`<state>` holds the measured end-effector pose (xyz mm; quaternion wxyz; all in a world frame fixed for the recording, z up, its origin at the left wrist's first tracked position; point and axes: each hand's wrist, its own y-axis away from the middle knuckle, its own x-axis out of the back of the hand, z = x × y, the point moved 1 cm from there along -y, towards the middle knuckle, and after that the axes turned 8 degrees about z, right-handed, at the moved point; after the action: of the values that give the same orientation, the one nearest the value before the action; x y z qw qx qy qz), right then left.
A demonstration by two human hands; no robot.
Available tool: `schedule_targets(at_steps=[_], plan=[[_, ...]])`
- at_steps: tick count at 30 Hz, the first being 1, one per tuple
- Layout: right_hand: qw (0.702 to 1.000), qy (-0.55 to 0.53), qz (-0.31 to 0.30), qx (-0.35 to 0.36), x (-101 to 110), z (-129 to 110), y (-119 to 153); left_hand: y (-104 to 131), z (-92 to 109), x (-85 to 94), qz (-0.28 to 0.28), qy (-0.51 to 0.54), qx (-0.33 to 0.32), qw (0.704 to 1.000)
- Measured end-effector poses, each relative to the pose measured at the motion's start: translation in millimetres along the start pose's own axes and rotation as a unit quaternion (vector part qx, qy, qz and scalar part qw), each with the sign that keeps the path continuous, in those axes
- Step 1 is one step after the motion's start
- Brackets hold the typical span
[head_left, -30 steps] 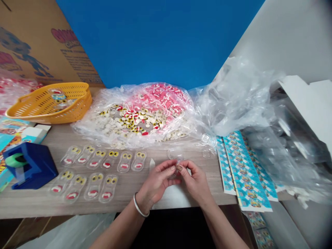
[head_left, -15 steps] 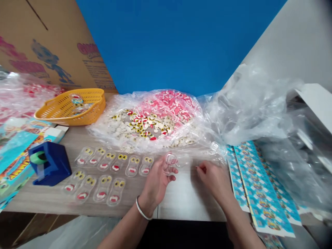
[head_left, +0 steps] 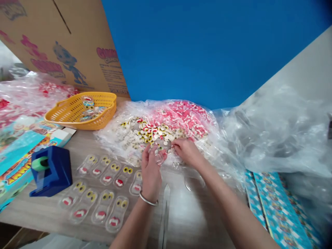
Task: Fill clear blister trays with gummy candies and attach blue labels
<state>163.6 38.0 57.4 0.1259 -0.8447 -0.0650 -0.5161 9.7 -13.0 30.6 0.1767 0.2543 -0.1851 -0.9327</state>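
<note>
Clear plastic bags (head_left: 121,138) lie open at the back of the table, with loose white, yellow and red candy pieces (head_left: 155,133) in front of pink ones (head_left: 184,117). My left hand (head_left: 151,167), with a bangle on its wrist, holds a clear plastic blister (head_left: 158,158) at the front edge of the pieces. My right hand (head_left: 185,150) reaches over the pieces, fingertips pinched together; what they hold, if anything, is too small to tell. Left of my left hand, two rows of clear blisters (head_left: 114,216) lie on the table, each with yellow eyes and a red-and-white mouth piece.
A yellow basket (head_left: 103,119) with small packs stands at the back left, before a cardboard box (head_left: 85,31). A blue tape dispenser (head_left: 59,169) is at the left. Printed blue card sheets (head_left: 282,207) and clear plastic bags (head_left: 269,138) lie at the right.
Both hands have moved forward to the candy pieces, my left hand with the clear blister. The camera view has shifted, and a round clear plastic edge now shows on the table below my right hand.
</note>
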Motion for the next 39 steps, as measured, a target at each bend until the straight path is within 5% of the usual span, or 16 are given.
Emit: schedule_targets(at_steps=[3,9,17,23,29,39], plan=[[0.997,0.051,-0.063,-0.009,-9.5,0.4,-14.5,-3.0,-5.4,3.0,0.045,0.037,-0.012,0.998],[0.992,0.074,-0.099,0.011,-17.5,3.5,-15.6,-5.6,-7.6,3.5,0.042,0.039,0.001,0.998],[0.989,-0.082,0.107,0.061,-19.8,-11.8,11.9,-4.9,-12.1,4.6,-0.030,-0.029,0.050,0.998],[0.978,-0.036,0.125,0.165,-28.9,-24.9,32.2,-3.7,-15.7,4.4,-0.041,-0.053,-0.012,0.998],[0.984,-0.101,0.137,0.045,-26.8,-23.3,34.0,-4.0,-18.5,4.9,-0.056,-0.064,0.002,0.996],[0.981,-0.166,0.100,-0.021,-24.0,-25.5,38.1,-0.7,-19.6,4.5,-0.044,-0.100,-0.035,0.993]])
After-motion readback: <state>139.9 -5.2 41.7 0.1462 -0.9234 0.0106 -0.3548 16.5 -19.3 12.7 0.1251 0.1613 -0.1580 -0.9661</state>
